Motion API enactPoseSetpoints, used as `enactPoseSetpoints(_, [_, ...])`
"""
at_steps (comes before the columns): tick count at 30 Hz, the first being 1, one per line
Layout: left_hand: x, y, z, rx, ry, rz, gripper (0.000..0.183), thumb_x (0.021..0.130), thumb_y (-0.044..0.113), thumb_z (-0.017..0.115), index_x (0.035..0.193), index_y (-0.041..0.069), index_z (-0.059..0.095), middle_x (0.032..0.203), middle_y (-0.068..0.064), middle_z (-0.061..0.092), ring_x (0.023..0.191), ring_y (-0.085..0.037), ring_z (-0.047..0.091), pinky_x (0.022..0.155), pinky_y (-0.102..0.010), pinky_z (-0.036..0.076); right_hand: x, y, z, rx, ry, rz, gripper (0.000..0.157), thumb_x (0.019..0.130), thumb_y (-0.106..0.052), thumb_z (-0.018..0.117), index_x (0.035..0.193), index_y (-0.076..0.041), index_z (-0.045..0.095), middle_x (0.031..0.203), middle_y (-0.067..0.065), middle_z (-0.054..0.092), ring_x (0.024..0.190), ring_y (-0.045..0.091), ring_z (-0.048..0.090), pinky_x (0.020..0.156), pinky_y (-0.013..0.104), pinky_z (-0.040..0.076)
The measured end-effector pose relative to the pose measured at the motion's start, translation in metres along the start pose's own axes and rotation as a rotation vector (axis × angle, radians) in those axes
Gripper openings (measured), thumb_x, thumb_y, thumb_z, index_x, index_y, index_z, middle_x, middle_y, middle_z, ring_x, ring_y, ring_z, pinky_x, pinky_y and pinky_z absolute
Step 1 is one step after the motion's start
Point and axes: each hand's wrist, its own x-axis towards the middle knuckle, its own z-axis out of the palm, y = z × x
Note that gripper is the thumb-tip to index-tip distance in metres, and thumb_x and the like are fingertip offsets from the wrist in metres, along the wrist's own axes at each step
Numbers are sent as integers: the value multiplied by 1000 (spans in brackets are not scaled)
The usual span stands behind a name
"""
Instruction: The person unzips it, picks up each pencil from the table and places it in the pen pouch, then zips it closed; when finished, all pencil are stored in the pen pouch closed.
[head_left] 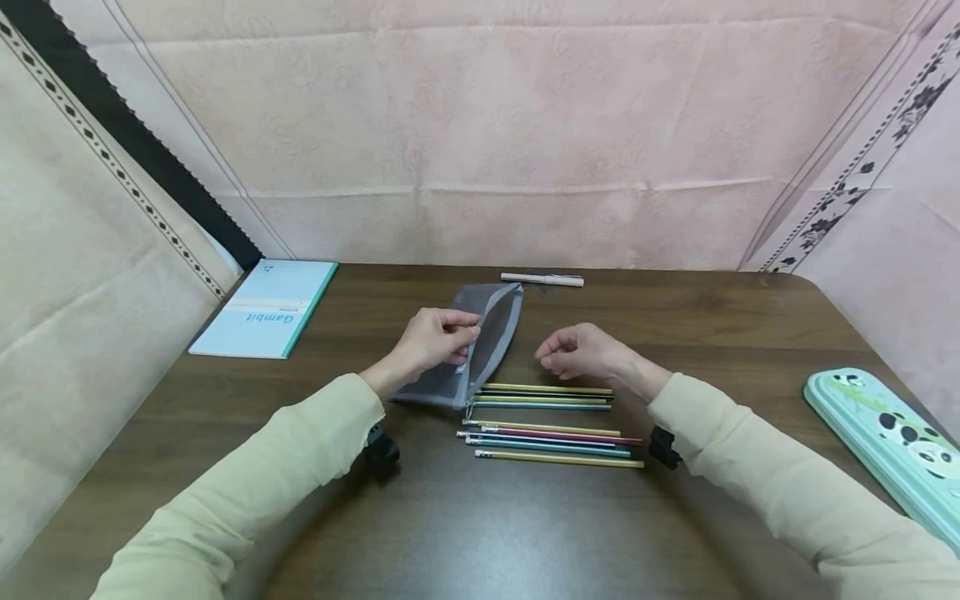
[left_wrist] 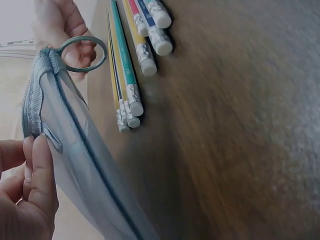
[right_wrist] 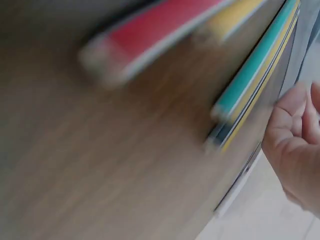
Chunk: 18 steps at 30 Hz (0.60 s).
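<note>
A grey zip pencil pouch [head_left: 491, 333] stands with its zipped mouth gaping to the right. My left hand [head_left: 442, 333] pinches its edge between thumb and fingers. In the left wrist view, the pouch [left_wrist: 75, 150] shows a mesh-like side, and a ring [left_wrist: 82, 54] hangs at its end. To the right of the pouch, my right hand [head_left: 581, 350] hovers with loosely curled fingers and nothing in them. Several pencils with white erasers [head_left: 555, 432] lie side by side below the hands, among them yellow, teal and red ones. A few more pencils [head_left: 543, 397] lie right against the pouch.
A white pen [head_left: 542, 280] lies behind the pouch. At the back left is a light blue notebook [head_left: 262, 304] marked Gambit. A mint pencil case [head_left: 885, 450] with panda pictures sits at the right edge of the wooden table [head_left: 450, 533]. Pale cloth [head_left: 480, 142] hangs behind.
</note>
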Motion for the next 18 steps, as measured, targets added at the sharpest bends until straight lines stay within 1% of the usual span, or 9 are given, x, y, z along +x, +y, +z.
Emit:
enactPoseSetpoints(4, [0,-3,-2,5,7,-13,32,92,11,61,123,3,61,94,-10,62,68,-12,55,70,-29,58,-4,13,-9,-55,-67,-4,21,92,-9,60,108,6,64,95,7,66,83,12,57,76,29,55])
enactPoseSetpoints(7, [0,-4,-4,-2,14,-20,32,92,11,61,123,2,61,95,-11,63,68,-12,56,70,-29,58,-4,20,-10,-73,-106,-20,19,91,-8,61,105,4,66,92,4,68,79,11,57,72,27,53])
enactPoseSetpoints(9, [1,-4,-5,-5,18,-21,32,92,11,61,123,1,61,95,-11,63,68,-11,56,70,-29,58,-3,22,-10,-94,-128,-49,19,90,-7,62,104,5,66,90,3,68,77,10,56,70,26,51])
enactPoseSetpoints(15, [1,-5,-7,-3,23,-23,32,93,12,60,123,1,61,95,-11,63,67,-10,56,68,-27,58,-2,23,-8,-142,-160,-104,16,88,-2,63,101,5,66,87,4,67,73,12,52,66,24,48])
enactPoseSetpoints(18, [0,-5,-7,-1,26,-23,32,93,12,60,122,1,61,94,-10,63,67,-10,56,68,-27,58,-2,24,-6,-177,-163,-163,12,87,1,63,97,6,66,86,9,66,70,13,50,64,23,47])
